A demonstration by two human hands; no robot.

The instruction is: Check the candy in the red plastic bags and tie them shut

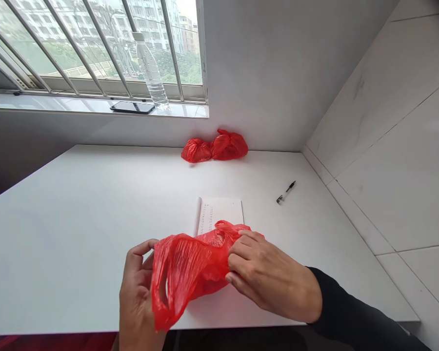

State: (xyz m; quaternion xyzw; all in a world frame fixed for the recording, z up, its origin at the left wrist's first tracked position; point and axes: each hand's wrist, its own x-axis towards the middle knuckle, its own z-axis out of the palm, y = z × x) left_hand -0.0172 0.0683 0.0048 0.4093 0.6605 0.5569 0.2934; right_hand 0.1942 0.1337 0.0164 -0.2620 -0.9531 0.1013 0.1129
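A thin red plastic bag (201, 265) is stretched between my two hands above the front of the white table. My left hand (141, 287) holds the bag's left end by its handles, thumb side toward it, with the fingertips partly behind the plastic. On the other end, my right hand (256, 268) has its fingers curled and closed on the gathered plastic. Beneath the bag lies an open booklet (225, 209) with printed lines; its lower part is covered. Whether anything is inside the bag cannot be made out.
Two knotted red bags (229, 145) rest against the wall at the table's back. A black-and-clear pen (286, 192) lies to the right. On the windowsill are a phone (132, 107) and a clear water bottle (151, 73). A tiled wall (388, 185) bounds the right side.
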